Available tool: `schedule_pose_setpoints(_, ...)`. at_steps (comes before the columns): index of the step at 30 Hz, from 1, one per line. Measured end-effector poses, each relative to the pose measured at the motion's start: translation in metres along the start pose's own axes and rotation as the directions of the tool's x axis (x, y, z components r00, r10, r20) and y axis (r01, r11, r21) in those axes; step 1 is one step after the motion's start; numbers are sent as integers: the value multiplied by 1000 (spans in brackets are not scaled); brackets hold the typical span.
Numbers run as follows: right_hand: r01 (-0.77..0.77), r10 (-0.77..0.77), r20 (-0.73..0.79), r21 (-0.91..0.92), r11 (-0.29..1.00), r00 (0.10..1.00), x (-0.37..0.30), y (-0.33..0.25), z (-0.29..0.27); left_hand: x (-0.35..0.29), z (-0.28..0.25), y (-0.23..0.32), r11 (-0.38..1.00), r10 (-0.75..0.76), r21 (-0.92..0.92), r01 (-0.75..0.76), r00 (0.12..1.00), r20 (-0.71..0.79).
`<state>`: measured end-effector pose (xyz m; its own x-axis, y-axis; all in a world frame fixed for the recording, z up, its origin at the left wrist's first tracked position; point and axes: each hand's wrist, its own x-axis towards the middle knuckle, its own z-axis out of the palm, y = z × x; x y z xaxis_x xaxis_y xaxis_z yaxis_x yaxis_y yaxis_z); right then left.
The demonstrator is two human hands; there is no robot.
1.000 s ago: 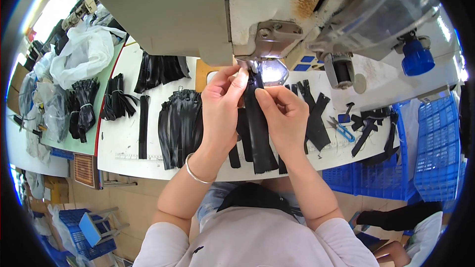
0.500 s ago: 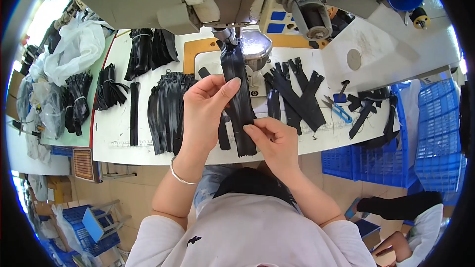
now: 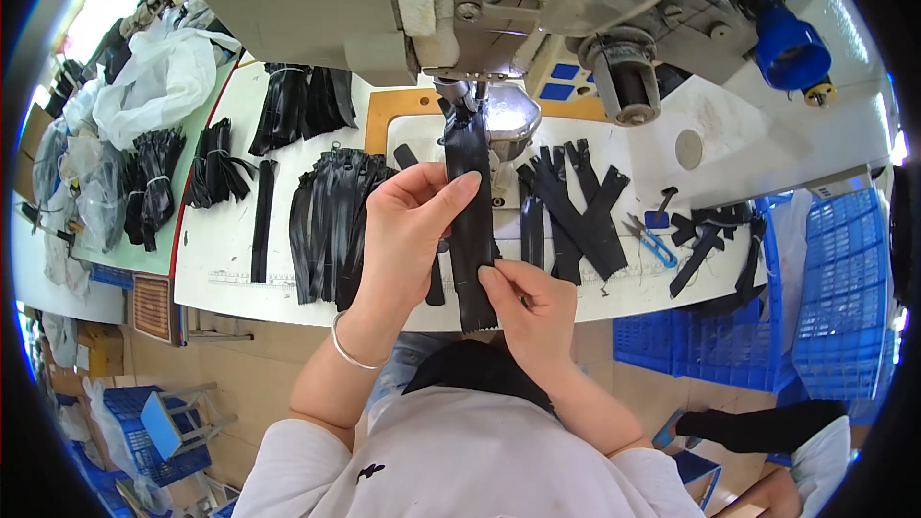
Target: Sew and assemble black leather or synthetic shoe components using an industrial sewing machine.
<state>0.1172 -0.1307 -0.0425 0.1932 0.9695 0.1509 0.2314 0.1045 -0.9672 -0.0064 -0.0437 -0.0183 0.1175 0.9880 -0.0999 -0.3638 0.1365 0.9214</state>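
A wide black zipper strip (image 3: 472,235) runs from under the presser foot (image 3: 457,93) of the sewing machine (image 3: 288,5) toward my body. My left hand (image 3: 405,230) pinches its left edge midway down, thumb on top. Lower on the opposite edge, my right hand (image 3: 530,312) grips the strip between thumb and fingers near its frayed end. Beside my left hand lies a thick row of black zippers (image 3: 331,221). Several loose black zippers (image 3: 576,216) overlap to the right. The needle point itself is too small to make out.
Blue thread snips (image 3: 654,240) lie right of the zippers. Tied black bundles (image 3: 288,105) sit at the back left. Blue plastic crates (image 3: 691,336) stand off the table's right edge, near another person's leg (image 3: 767,427). A blue-topped stool (image 3: 173,427) is at lower left.
The whole view has shifted slightly, with the machine appearing lower in it. Both hands keep their hold on the zipper strip, which shows no clear movement under the presser foot.
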Motion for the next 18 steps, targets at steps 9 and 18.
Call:
schedule_pose_setpoints(9,30,-29,-36,27,999,999,20,-12,9,17,-1,8,995,-8,-102,11,999,34)
schedule_pose_setpoints(18,71,-72,-68,-19,997,995,44,-16,9,6,-8,10,995,-69,-64,71,997,33)
